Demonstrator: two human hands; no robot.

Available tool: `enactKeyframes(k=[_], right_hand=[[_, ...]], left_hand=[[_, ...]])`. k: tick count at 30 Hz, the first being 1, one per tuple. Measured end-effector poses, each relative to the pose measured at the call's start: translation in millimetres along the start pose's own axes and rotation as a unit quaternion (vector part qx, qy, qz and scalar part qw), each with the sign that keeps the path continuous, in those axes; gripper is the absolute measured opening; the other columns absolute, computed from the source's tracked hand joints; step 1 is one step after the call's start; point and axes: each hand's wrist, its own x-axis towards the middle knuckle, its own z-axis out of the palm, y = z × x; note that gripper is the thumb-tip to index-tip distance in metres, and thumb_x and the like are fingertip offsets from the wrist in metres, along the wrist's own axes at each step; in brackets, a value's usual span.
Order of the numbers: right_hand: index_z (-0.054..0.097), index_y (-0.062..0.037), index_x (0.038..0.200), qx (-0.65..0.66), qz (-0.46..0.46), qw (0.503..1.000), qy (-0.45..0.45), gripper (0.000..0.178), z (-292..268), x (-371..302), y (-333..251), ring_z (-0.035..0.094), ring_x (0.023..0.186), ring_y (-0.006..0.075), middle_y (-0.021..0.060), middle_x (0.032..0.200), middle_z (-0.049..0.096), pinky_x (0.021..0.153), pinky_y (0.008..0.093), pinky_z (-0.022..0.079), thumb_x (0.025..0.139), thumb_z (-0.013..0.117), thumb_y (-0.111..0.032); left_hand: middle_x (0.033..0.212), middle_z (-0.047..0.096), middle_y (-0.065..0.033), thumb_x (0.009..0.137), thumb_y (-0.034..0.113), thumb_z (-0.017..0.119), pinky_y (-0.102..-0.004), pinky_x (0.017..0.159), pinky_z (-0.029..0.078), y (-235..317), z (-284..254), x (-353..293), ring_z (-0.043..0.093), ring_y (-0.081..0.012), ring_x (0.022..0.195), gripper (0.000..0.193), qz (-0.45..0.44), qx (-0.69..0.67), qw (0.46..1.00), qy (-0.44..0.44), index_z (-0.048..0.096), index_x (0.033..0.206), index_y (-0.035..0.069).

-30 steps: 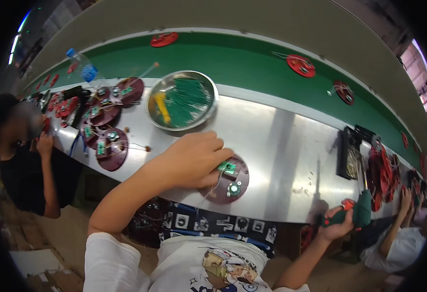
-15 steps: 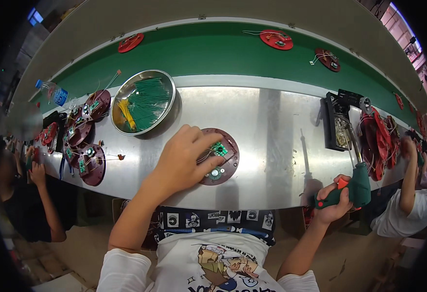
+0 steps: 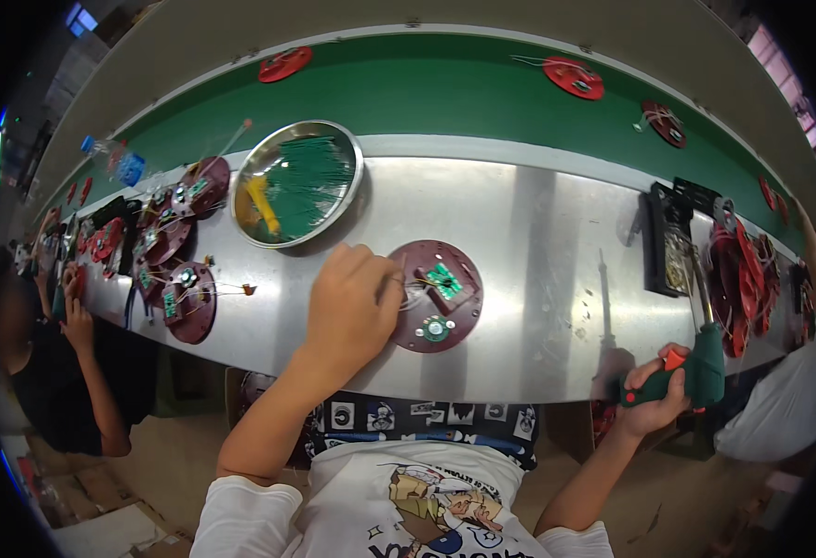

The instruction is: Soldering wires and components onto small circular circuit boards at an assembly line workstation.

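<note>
On the metal bench in front of me lies a dark red disc (image 3: 464,321) carrying a small green circuit board (image 3: 444,280) and a round green part (image 3: 435,327). My left hand (image 3: 354,302) is at its left edge, fingers closed in a pinch on the thin pale wires (image 3: 414,296) that run to the board; the fingertips are partly hidden. In my right hand (image 3: 661,395), over the front edge of the bench, is a green pistol-shaped soldering iron (image 3: 706,367) with a red trigger. Its long metal shaft points away from me, beside a black stand (image 3: 657,244).
A steel bowl (image 3: 357,186) of green and yellow wires stands at the back left. Assembled discs (image 3: 192,307) with boards are piled to its left, near a plastic bottle (image 3: 127,167). Red discs (image 3: 734,279) are heaped at right. Co-workers (image 3: 64,381) sit on either side.
My left hand has come off the green board to the disc's left edge, uncovering the board. The view has swung slightly left. My right hand keeps its hold on the soldering iron.
</note>
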Motion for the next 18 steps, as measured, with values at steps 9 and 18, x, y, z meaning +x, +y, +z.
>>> enactKeyframes(k=[9, 18], right_hand=[[0.050, 0.0027, 0.113, -0.007, 0.009, 1.000, 0.014, 0.033, -5.9, -1.6, -2.9, 0.044, 0.047, 0.0112, 0.0113, 0.085, 0.055, 0.042, 0.0249, 0.038, 0.101, 0.040, -0.026], [0.049, 0.0027, 0.112, -0.031, -0.002, 0.999, 0.037, 0.032, 6.1, -0.6, -4.7, 0.044, 0.046, 0.0106, 0.0112, 0.090, 0.054, 0.039, 0.0249, 0.038, 0.100, 0.040, -0.025]], left_hand=[[0.084, 0.058, -0.0114, 0.074, 0.015, 0.076, -0.0400, 0.066, 0.042, 52.9, -11.1, 10.1, 0.053, -0.0287, 0.077, 0.035, 0.070, 0.019, 0.997, -0.022, 0.064, 0.105, 0.001], [0.088, 0.057, -0.0147, 0.085, 0.034, 0.071, -0.0424, 0.080, 0.044, -4.5, -12.0, 49.4, 0.055, -0.0333, 0.087, 0.053, 0.112, -0.060, 0.985, -0.116, 0.060, 0.122, -0.002]])
